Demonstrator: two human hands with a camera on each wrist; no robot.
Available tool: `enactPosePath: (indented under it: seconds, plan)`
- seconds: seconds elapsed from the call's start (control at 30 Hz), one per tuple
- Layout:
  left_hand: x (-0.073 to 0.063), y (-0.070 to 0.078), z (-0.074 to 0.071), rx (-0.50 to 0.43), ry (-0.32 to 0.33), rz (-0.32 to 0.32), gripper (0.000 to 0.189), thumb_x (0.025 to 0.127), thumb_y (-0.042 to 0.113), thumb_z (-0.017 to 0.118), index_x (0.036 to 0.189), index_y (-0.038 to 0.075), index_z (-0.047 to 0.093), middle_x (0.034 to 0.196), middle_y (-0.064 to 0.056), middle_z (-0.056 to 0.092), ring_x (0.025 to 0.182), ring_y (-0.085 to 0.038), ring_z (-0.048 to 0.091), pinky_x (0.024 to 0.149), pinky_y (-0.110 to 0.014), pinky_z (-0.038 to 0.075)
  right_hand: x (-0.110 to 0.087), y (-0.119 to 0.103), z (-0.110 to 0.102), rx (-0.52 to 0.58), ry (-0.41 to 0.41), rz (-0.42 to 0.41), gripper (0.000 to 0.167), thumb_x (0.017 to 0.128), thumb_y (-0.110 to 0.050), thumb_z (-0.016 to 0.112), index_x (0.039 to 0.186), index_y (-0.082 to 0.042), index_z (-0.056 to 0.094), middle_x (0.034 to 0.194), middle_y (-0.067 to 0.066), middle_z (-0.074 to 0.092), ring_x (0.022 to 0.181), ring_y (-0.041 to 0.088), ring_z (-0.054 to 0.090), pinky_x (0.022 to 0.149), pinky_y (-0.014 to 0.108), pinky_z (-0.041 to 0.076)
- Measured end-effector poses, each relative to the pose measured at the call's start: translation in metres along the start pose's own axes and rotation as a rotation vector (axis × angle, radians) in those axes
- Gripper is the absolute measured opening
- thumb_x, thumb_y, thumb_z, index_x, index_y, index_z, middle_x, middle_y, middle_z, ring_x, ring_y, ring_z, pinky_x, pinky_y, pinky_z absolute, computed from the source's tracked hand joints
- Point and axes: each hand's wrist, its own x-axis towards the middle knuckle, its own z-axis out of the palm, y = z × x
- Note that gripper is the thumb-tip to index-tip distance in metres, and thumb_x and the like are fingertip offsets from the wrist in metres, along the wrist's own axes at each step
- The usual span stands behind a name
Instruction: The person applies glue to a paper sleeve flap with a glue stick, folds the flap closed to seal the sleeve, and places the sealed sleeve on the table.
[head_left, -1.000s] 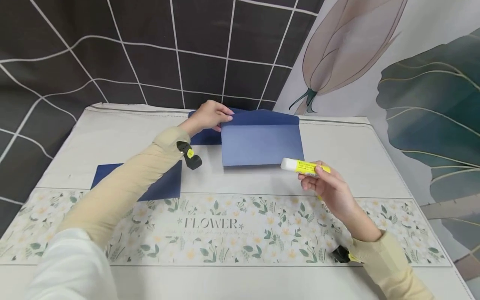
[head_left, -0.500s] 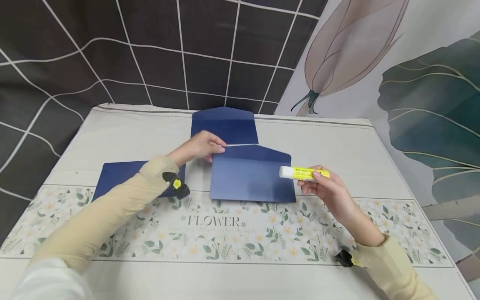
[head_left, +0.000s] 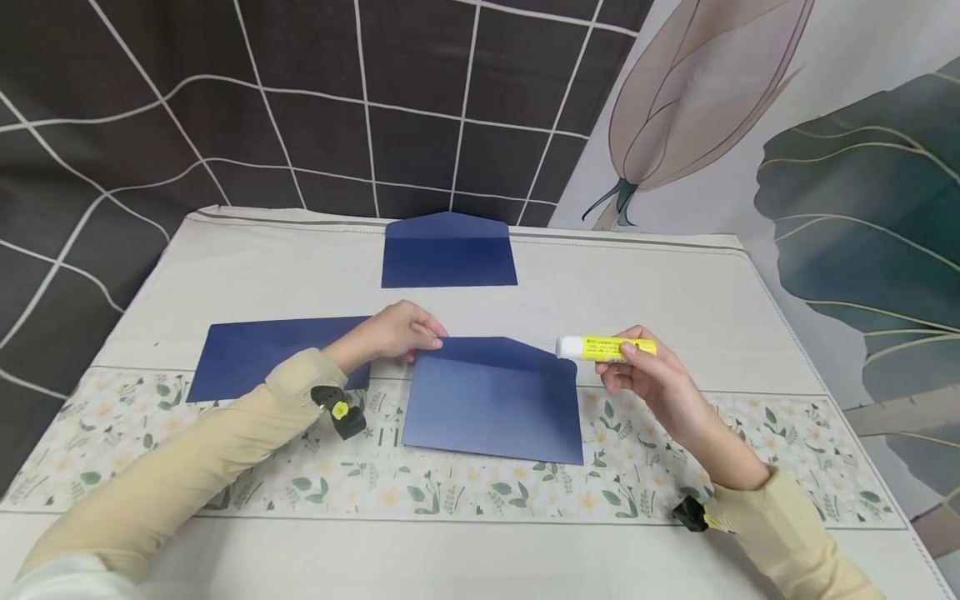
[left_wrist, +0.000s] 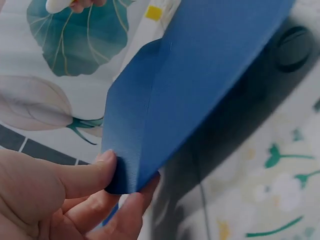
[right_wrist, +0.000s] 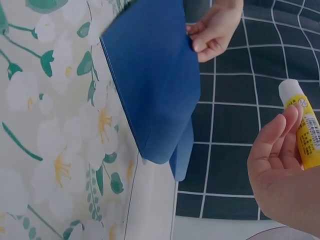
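A blue envelope [head_left: 491, 400] with its flap unfolded is held just above the table's flowered band. My left hand [head_left: 397, 332] pinches its upper left corner; in the left wrist view the thumb [left_wrist: 87, 175] lies on the flap side and the fingers curl behind. My right hand [head_left: 652, 383] grips a yellow glue stick [head_left: 607, 348] with a white cap, tilted sideways near the envelope's upper right corner. In the right wrist view the glue stick [right_wrist: 302, 125] stands apart from the envelope [right_wrist: 155, 75].
A second blue envelope [head_left: 450, 260], flap up, lies at the table's back edge. Another dark blue paper piece [head_left: 255, 354] lies at left, partly behind my left forearm. The white tablecloth [head_left: 645, 283] carries a printed flower band. A dark gridded cloth [head_left: 300, 100] hangs behind.
My left hand has drawn the envelope from the back of the table toward the front, uncovering the envelope behind it. The right hand with the glue stick has hardly moved.
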Motion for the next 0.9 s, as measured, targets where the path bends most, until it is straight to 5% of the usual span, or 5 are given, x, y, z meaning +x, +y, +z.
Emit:
enactPosePath:
  seconds: [0.37, 0.67, 0.9]
  plan:
    - [-0.006, -0.007, 0.008, 0.035, -0.001, -0.012, 0.025, 0.086, 0.006, 0.068, 0.111, 0.004, 0.07, 0.105, -0.013, 0.072, 0.077, -0.014, 0.066, 0.065, -0.023, 0.056, 0.003, 0.003, 0.005, -0.028, -0.029, 0.023, 0.016, 0.103, -0.011, 0.03, 0.106, -0.011, 0.046, 0.09, -0.006, 0.067, 0.071, 0.008, 0.06, 0.07, 0.023, 0.051]
    - [-0.011, -0.011, 0.011, 0.14, 0.058, 0.093, 0.021, 0.084, 0.008, 0.07, 0.105, 0.007, 0.072, 0.095, -0.009, 0.074, 0.089, -0.018, 0.067, 0.09, -0.038, 0.051, 0.009, 0.009, 0.007, -0.04, 0.041, 0.077, 0.008, 0.101, -0.01, 0.039, 0.103, -0.01, 0.047, 0.084, -0.007, 0.068, 0.067, 0.008, 0.061, 0.066, 0.022, 0.051]
    - [-0.022, -0.012, 0.016, 0.187, 0.151, 0.188, 0.021, 0.088, 0.009, 0.065, 0.108, 0.007, 0.069, 0.102, -0.009, 0.072, 0.096, -0.023, 0.067, 0.089, -0.04, 0.052, 0.012, 0.012, 0.008, -0.106, 0.074, 0.07, 0.005, 0.1, -0.008, 0.043, 0.101, -0.008, 0.048, 0.081, -0.007, 0.068, 0.064, 0.009, 0.06, 0.063, 0.022, 0.05]
